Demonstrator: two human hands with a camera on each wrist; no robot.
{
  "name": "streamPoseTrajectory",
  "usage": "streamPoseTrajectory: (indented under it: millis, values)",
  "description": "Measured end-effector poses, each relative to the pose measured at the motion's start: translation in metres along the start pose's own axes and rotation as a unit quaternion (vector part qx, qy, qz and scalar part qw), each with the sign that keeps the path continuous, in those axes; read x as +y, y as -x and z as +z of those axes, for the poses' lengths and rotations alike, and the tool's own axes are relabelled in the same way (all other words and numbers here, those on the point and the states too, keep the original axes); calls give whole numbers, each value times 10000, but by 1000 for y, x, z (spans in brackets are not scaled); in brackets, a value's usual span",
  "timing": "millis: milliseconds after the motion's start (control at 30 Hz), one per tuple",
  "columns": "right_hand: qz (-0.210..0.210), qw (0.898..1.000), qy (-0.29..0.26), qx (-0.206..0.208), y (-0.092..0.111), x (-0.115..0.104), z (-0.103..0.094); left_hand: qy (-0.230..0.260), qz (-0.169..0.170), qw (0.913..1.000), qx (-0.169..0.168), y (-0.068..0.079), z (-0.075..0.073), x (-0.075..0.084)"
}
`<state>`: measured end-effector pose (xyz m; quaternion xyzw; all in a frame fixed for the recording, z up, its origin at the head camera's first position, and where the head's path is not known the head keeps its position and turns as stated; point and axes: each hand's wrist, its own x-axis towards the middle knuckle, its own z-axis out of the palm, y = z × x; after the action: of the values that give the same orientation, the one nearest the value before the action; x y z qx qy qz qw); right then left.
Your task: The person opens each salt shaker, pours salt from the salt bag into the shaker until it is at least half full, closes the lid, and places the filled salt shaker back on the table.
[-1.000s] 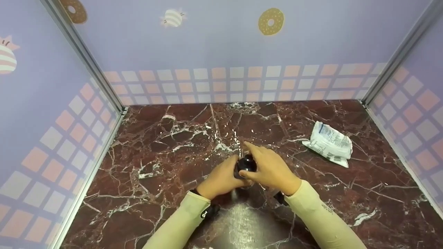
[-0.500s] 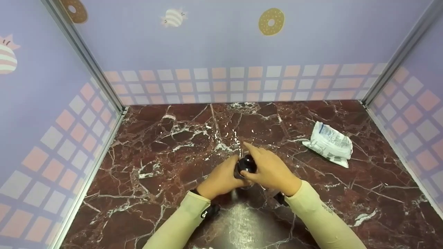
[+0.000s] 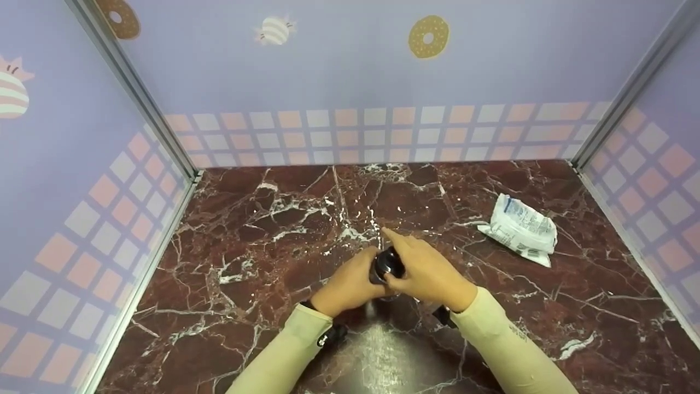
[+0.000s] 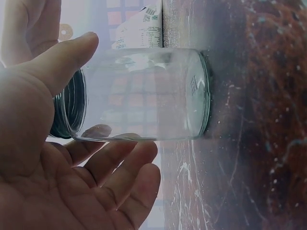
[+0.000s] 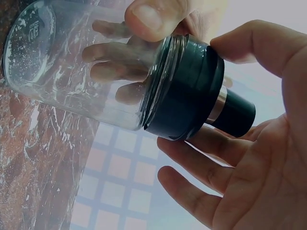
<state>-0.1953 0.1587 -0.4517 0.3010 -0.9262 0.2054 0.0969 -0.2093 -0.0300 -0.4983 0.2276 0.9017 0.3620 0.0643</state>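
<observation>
A clear glass jar (image 4: 144,96), seemingly without contents, stands near the middle of the table, its base down at the marble surface. My left hand (image 3: 345,282) holds it close under the neck, thumb on one side and curled fingers on the other. On top sits a black lid (image 5: 184,88) with a silver-banded black knob (image 5: 235,112). Thumb and fingers of my right hand (image 3: 429,271) grip the lid's side. From the head view, both hands hide most of the glass.
A crumpled white printed packet (image 3: 522,230) lies at the right of the dark red marble table (image 3: 229,339). White crumbs (image 3: 373,219) are scattered beyond the hands. Purple patterned panels (image 3: 350,71) enclose the back and both sides.
My right hand has shifted slightly round the lid, its thumb moving a little along the near edge and its fingers covering more of the knob. My left hand and the packet stay put.
</observation>
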Motion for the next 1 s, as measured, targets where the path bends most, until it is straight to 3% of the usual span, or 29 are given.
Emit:
streamPoseTrajectory:
  millis: [333, 500, 700, 1000]
  values:
    - [-138, 9999, -16, 92, -1, 0, 1, 136, 65, 9999, -2, 0, 0, -2]
    - [237, 9991, 251, 234, -1, 1, 1, 93, 16, 10000, 29, 1, -1, -2]
    - [570, 9978, 328, 128, -2, 2, 0, 61, 52, 10000, 47, 1, 1, -2]
    - [189, 9994, 296, 21, 0, 3, -3, 19, 112, 9999, 48, 0, 0, -2]
